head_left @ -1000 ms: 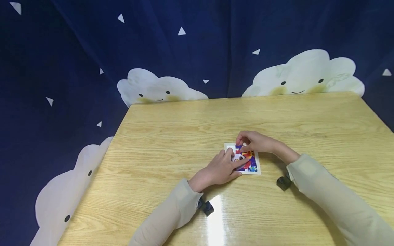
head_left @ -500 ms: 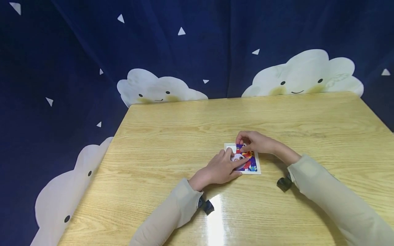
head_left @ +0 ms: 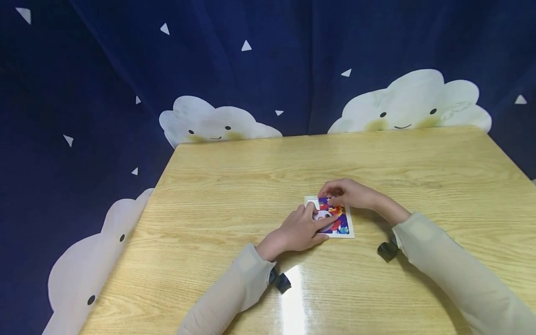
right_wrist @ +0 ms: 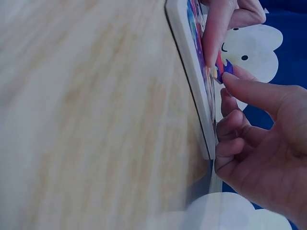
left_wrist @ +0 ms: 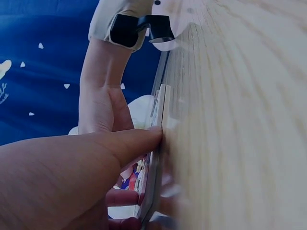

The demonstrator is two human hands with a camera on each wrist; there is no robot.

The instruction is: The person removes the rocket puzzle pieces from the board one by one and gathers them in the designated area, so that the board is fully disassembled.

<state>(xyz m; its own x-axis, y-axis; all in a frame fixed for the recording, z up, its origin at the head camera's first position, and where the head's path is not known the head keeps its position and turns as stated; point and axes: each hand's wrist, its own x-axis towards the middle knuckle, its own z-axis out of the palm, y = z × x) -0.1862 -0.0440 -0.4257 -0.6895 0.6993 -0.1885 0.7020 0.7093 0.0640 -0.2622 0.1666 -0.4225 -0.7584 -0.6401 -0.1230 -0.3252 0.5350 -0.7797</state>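
A small square jigsaw puzzle with a white border [head_left: 351,231] lies on the table, its colourful cartoon picture partly covered by both hands. My left hand [head_left: 297,231] rests on its left side, with the index finger stretched across the picture. In the left wrist view the left thumb [left_wrist: 144,139] touches the puzzle's edge. At the top edge, my right hand [head_left: 351,193] pinches a purple and red puzzle piece [right_wrist: 225,68] between thumb and fingers. The right wrist view has that piece tilted up from the board. A white area shows at the puzzle's upper left.
The wooden table [head_left: 226,186] stretches out on all sides of the puzzle. Behind and to the left hangs a dark blue curtain [head_left: 284,70] with white clouds and triangles. Each wrist carries a small black camera [head_left: 387,251].
The right fingertips have shifted slightly left along the top edge with the pinched piece. My left hand stays in place on the puzzle. The head view has tilted a little.
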